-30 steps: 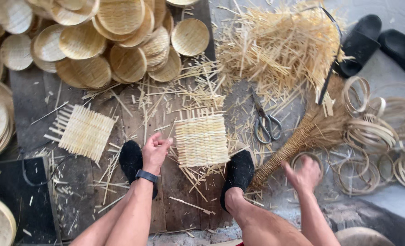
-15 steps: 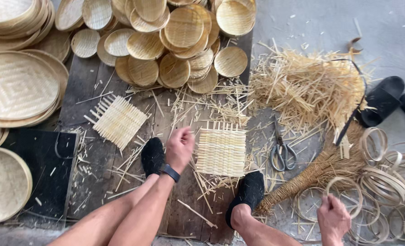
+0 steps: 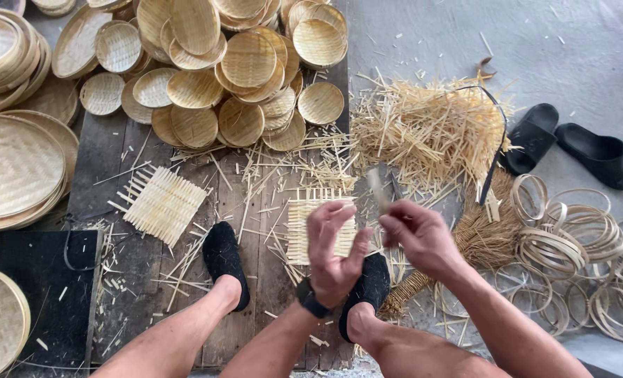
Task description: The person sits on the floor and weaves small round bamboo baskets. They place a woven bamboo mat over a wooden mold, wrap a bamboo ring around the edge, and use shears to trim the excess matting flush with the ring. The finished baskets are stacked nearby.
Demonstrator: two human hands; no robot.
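Both hands (image 3: 374, 241) now meet above the woven mat (image 3: 299, 231), bamboo strip (image 3: 377, 189) raised.

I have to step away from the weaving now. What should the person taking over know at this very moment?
Left hand: raised, open, empty, above the woven bamboo mat.
Right hand: pinches a thin bamboo strip.
The mat lies on the wooden boards between both feet; a second flat mat lies to the left.
Done: finished round trays piled behind.
Left: the mat is still square, edges loose; bamboo rings wait at right.
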